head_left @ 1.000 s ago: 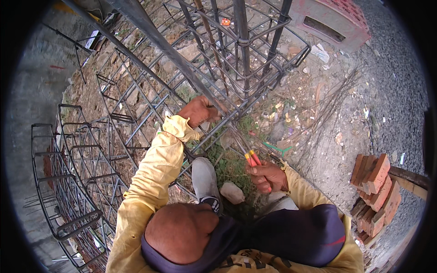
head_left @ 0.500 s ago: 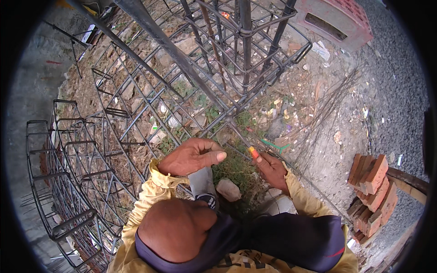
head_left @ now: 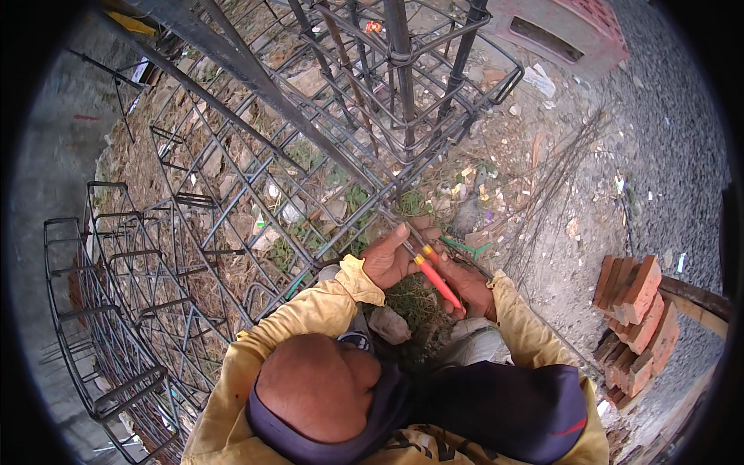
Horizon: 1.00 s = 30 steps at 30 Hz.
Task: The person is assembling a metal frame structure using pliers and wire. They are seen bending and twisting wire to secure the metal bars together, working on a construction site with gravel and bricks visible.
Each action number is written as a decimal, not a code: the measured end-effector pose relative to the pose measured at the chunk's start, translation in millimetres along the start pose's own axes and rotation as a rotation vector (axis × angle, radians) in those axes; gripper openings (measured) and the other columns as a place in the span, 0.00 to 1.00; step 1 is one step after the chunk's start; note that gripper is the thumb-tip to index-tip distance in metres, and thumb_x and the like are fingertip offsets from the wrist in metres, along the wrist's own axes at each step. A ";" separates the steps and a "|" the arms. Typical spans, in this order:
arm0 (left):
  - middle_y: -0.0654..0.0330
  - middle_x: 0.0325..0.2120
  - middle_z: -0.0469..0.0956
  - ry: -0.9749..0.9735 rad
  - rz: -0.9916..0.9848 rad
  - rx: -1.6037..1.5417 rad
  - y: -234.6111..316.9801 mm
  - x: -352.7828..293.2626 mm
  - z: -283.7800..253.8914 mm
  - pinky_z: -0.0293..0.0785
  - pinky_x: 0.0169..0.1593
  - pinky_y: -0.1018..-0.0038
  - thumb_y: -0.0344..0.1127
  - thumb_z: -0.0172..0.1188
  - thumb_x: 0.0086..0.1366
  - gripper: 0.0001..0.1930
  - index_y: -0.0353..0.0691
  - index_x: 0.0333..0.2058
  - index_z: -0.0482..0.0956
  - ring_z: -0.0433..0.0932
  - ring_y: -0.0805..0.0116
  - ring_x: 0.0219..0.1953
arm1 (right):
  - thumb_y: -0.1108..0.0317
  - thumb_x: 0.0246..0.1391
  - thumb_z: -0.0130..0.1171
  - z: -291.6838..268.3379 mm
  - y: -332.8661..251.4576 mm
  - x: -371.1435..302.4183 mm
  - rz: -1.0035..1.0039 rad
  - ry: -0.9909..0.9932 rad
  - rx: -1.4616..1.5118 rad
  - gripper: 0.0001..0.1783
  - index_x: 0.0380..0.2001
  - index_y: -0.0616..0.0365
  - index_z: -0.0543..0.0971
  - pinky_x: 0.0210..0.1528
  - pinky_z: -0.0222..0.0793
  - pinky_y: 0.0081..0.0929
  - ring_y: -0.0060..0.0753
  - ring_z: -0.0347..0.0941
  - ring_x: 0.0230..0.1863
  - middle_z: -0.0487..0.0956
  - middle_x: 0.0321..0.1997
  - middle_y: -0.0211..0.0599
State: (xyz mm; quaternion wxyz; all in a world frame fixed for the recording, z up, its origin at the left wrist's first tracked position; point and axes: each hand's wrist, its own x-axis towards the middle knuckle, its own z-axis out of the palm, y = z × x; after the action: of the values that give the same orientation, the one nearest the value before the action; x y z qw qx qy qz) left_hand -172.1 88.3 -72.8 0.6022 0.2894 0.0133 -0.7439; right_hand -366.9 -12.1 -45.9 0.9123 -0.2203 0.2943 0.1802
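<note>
Pliers (head_left: 438, 279) gripped in right hand (head_left: 469, 283) fingers.

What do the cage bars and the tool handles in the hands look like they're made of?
Cage bars: dark, dull steel rebar by the look, with rusty patches. Tool handles, held in the right hand: probably plastic or rubber grips, smooth, red-orange with yellow ends.

Access ahead of both hands is blocked by the upright rebar cage (head_left: 411, 101); only the gaps between its black bars and stirrups admit fingers. The lying rebar cage (head_left: 155, 310) closes off the left side. The left hand (head_left: 391, 256) and right hand (head_left: 465, 283) sit close together at the cage foot. Open gravel ground (head_left: 573, 232) lies to the right, bounded by the stacked red bricks (head_left: 632, 318).
</note>
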 end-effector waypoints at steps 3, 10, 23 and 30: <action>0.56 0.46 0.77 -0.025 -0.008 0.039 2.1 -13.4 -4.2 0.74 0.56 0.53 0.53 0.54 0.69 0.23 0.43 0.54 0.71 0.77 0.56 0.52 | 0.30 0.62 0.36 4.3 30.0 10.9 0.011 -0.474 0.504 0.36 0.58 0.44 0.66 0.11 0.55 0.15 0.20 0.57 0.07 0.71 0.19 0.28; 0.68 0.28 0.77 0.423 0.202 0.552 -8.1 -4.3 10.6 0.71 0.32 0.78 0.45 0.60 0.68 0.14 0.41 0.43 0.77 0.73 0.79 0.29 | 0.41 0.62 0.52 0.1 9.4 19.8 -0.270 0.111 -0.356 0.37 0.62 0.58 0.62 0.21 0.73 0.23 0.24 0.75 0.24 0.75 0.31 0.33; 0.66 0.32 0.78 0.474 0.083 0.827 4.0 -22.1 -13.7 0.70 0.39 0.76 0.48 0.52 0.72 0.17 0.39 0.43 0.78 0.72 0.79 0.34 | 0.51 0.57 0.62 0.9 -32.8 -32.8 -0.517 0.647 -1.226 0.21 0.33 0.62 0.81 0.30 0.68 0.31 0.31 0.71 0.24 0.73 0.20 0.31; 0.62 0.30 0.78 0.172 0.286 0.883 10.7 -33.1 6.3 0.70 0.39 0.75 0.51 0.45 0.75 0.22 0.37 0.39 0.77 0.73 0.76 0.32 | 0.50 0.55 0.61 -68.0 -36.3 -117.2 0.061 0.988 -0.833 0.25 0.25 0.66 0.82 0.31 0.71 0.33 0.33 0.75 0.22 0.78 0.21 0.39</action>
State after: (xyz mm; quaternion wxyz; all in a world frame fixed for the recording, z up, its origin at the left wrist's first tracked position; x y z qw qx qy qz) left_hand -161.5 112.5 -49.3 0.5145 0.5775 -0.2943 -0.5614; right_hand -470.6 -100.4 -12.5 0.5020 -0.6043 0.5912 0.1823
